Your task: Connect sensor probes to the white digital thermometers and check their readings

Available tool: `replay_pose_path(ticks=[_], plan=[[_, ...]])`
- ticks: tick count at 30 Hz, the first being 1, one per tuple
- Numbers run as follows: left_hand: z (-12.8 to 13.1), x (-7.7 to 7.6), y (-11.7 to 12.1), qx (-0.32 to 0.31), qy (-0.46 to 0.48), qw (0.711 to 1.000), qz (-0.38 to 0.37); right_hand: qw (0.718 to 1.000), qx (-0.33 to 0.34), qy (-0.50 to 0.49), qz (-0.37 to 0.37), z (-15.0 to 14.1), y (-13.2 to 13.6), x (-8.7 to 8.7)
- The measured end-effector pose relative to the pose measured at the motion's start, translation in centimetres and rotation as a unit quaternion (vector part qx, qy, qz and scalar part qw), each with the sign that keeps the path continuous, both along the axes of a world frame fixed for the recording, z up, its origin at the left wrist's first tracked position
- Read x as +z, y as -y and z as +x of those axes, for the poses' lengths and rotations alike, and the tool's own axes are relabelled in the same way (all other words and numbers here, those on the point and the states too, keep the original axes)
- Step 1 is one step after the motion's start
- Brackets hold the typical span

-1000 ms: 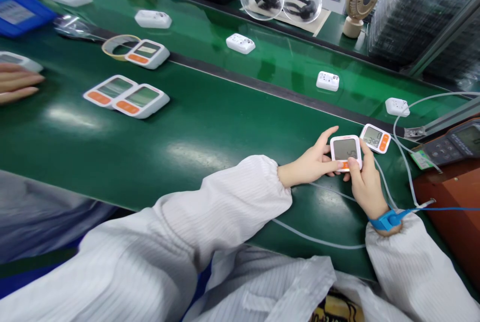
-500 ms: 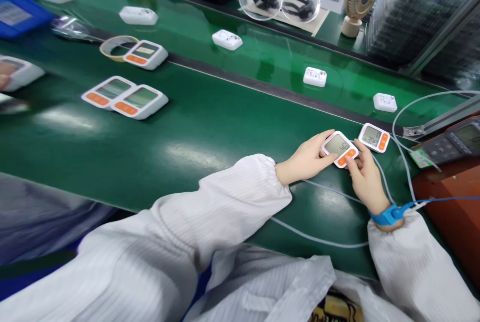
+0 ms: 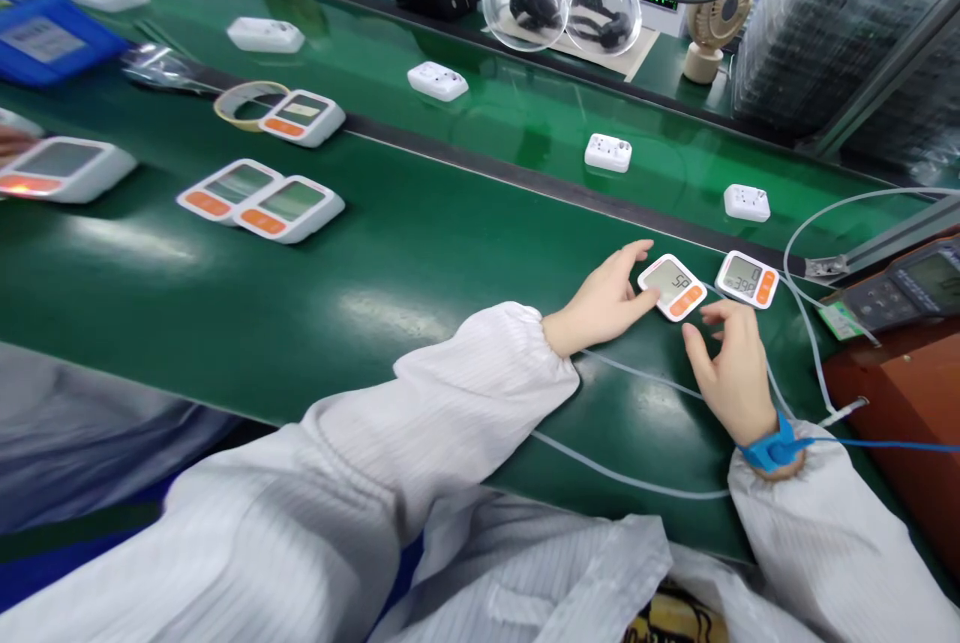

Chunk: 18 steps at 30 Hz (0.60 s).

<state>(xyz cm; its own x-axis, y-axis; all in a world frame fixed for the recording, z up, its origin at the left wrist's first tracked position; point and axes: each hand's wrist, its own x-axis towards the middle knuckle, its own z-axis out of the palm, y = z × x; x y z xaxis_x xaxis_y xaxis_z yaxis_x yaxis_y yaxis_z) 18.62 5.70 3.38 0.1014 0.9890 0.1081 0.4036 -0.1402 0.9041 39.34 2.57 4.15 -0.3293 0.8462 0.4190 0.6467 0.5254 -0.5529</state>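
A white blood pressure monitor [image 3: 673,287] with orange buttons and "SP" on its screen lies on the green bench beyond my hands. My left hand [image 3: 604,298] is open at its left side, fingers spread, the thumb tip over or against its near edge. Just short of the buttons, my right hand [image 3: 726,358] hovers with curved fingers apart and nothing in them; a blue wrist strap [image 3: 776,445] circles that wrist. Right beside it is a second monitor [image 3: 747,280] with digits on its screen and a clear hose [image 3: 806,298] running close by.
Several white units [image 3: 608,152] ride face down on the far belt. Two monitors [image 3: 291,208] overlap at left, near a tape roll [image 3: 240,106] and another monitor. A co-worker's hand [image 3: 13,145] is by a monitor at the left edge. A brown-orange box [image 3: 900,373] and gauge stand right.
Both hands have let go of the monitor, which rests on the bench; the right hand has drawn back toward me. The belt units have shifted left. A co-worker's monitor has come further in at left.
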Motion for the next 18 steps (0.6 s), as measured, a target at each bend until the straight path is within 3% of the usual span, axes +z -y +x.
replay_pose_path(ticks=[5,9,12,14,16,18], plan=[[-3.6,1.1,-2.3,0.075,-0.01,0.996,0.044,0.969,0.203,0.135,-0.049,-0.8,1.2,0.2],[-8.8,0.9,-2.5,0.226,0.031,0.972,0.06,0.954,0.233,0.171,-0.079,-1.1,1.5,0.1],[-14.4,0.1,-0.7,0.359,-0.117,0.918,0.123,0.948,0.245,0.184,-0.08,-1.0,1.4,0.3],[-18.5,-0.4,1.1,0.405,-0.251,0.869,0.134,0.945,0.246,0.203,-0.066,-1.0,1.5,0.4],[-22.0,-0.7,2.7,0.467,-0.316,0.822,0.082,0.944,0.242,0.219,-0.044,-1.2,1.7,0.2],[-24.2,-0.7,3.8,0.498,-0.328,0.803,-0.006,0.943,0.244,0.224,-0.023,-1.3,2.0,0.0]])
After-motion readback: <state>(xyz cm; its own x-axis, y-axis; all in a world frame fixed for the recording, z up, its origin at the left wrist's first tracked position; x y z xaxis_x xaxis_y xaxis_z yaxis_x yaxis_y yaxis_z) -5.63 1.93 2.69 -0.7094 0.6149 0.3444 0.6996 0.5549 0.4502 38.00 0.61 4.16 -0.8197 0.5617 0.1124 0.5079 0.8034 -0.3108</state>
